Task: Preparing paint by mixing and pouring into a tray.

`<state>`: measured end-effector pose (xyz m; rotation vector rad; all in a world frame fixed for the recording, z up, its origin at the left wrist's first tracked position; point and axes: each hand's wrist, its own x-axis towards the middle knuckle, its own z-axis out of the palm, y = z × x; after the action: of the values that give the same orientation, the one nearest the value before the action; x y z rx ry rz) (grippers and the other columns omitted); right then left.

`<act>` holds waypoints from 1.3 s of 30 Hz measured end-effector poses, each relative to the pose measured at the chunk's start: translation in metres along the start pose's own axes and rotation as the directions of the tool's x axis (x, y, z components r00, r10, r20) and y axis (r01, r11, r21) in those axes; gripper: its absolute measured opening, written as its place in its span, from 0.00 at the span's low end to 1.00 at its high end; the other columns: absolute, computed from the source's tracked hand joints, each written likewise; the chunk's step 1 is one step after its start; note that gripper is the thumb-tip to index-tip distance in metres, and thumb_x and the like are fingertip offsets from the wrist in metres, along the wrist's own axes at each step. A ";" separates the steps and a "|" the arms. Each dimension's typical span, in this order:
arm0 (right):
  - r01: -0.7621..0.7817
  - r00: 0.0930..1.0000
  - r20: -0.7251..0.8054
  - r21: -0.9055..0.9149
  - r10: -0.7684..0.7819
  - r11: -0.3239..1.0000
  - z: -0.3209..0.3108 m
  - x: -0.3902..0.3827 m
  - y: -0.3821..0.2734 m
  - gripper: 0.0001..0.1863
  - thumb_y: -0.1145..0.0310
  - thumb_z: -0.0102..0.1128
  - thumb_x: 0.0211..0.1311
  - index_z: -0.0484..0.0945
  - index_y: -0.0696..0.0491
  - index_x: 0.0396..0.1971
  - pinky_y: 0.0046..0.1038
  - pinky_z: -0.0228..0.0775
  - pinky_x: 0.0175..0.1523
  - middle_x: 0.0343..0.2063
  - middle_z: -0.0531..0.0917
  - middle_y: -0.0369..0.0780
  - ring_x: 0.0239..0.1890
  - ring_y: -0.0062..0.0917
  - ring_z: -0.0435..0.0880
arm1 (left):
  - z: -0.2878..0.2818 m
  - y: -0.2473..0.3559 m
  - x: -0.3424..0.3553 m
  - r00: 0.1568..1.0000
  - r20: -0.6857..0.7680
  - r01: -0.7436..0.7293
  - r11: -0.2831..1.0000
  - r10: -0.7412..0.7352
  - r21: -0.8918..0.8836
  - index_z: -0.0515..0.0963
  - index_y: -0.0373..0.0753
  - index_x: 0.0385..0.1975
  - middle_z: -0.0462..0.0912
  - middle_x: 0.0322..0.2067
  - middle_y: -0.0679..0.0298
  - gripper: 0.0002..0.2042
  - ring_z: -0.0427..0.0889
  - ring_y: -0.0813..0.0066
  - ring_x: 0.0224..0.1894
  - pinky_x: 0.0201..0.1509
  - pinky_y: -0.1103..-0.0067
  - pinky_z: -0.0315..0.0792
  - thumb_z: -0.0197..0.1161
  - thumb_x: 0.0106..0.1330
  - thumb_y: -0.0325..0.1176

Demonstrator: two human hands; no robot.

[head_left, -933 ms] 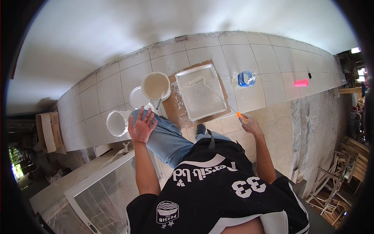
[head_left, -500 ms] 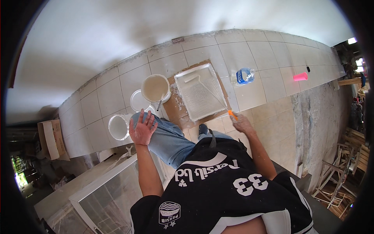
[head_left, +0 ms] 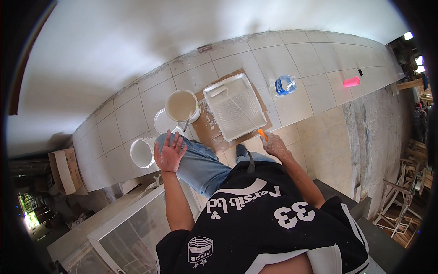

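My right hand (head_left: 275, 146) is closed around the orange handle of a paint roller (head_left: 241, 110). The roller's long wire frame runs up and left, and its white head lies at the far left part of a white paint tray (head_left: 259, 122) with a textured ramp. Palm up and fingers spread, my left hand (head_left: 169, 154) holds nothing; it hovers over my left knee, beside a white-coated tub (head_left: 141, 153). Beyond it stands a bucket of off-white paint (head_left: 197, 109), with a paintbrush (head_left: 186, 124) at its near rim.
Paint-spotted cardboard (head_left: 211, 136) lies under the tray. A round white lid (head_left: 162, 119) is beside the bucket. To the right are a clear bottle with a blue label (head_left: 285, 85) and a pink cup (head_left: 351, 81). The white wall (head_left: 150, 36) rises beyond the tiles; a cardboard box (head_left: 68, 169) sits far left.
My right hand has drawn slightly left with the roller handle, and the roller head has shifted a little left in the tray. My left hand stays spread. The whole view has tilted slightly.
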<state>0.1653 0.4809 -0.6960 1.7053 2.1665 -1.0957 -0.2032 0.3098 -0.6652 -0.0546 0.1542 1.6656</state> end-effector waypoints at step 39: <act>-0.080 0.944 0.327 0.319 -0.031 0.944 -0.046 -0.026 -0.015 0.31 0.63 0.51 0.59 0.56 0.60 0.61 0.34 0.75 0.32 0.38 0.78 0.53 0.26 0.32 0.81 | 0.001 -0.011 0.000 0.998 -0.048 -0.028 0.999 0.030 0.034 0.51 0.43 0.64 0.56 0.62 0.48 0.30 0.57 0.50 0.63 0.65 0.50 0.48 0.42 0.67 0.52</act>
<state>0.1737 0.4888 -0.6421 1.5205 1.8289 -1.6780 -0.1923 0.3114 -0.6649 -0.0677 0.2205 1.6906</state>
